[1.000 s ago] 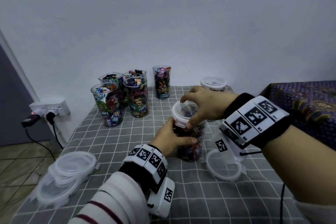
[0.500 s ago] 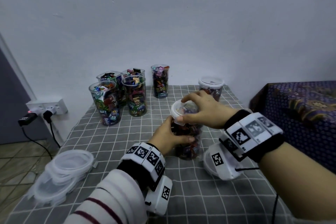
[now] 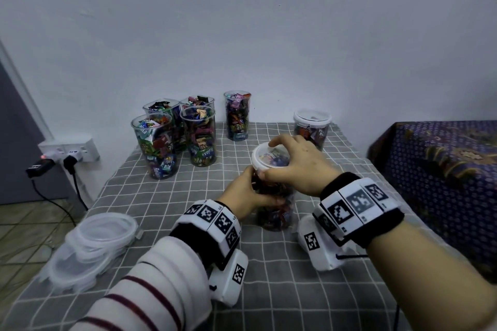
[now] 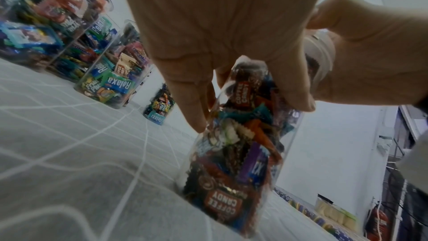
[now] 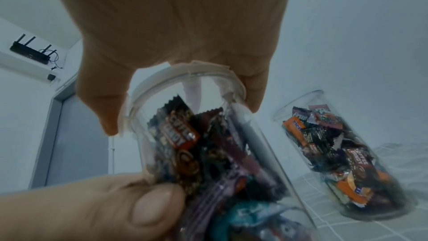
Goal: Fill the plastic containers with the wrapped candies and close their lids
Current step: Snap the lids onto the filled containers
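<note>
A clear plastic container [image 3: 274, 212] packed with wrapped candies stands mid-table on the grey checked cloth. My left hand [image 3: 258, 192] grips its side, thumb across the front. A white-rimmed lid [image 3: 259, 162] sits on its mouth, and my right hand [image 3: 269, 160] curls over it, thumb at the near rim, fingers on the far rim. The left wrist view shows the container [image 4: 231, 162] and the lid [image 4: 322, 50] under the right hand. In the right wrist view the lid [image 5: 185, 76] caps the container [image 5: 220, 153].
Several open candy-filled containers [image 3: 157, 148] stand at the back left, and one more [image 3: 238, 115] stands alone at the back. A lidded container [image 3: 312, 126] is at the back right. A stack of spare lids [image 3: 99, 239] lies at the near left edge. A patterned cloth [image 3: 443, 169] covers furniture to the right.
My right wrist has dropped lower and its fingers have settled further round the lid on the container. The left hand keeps the same hold on the container.
</note>
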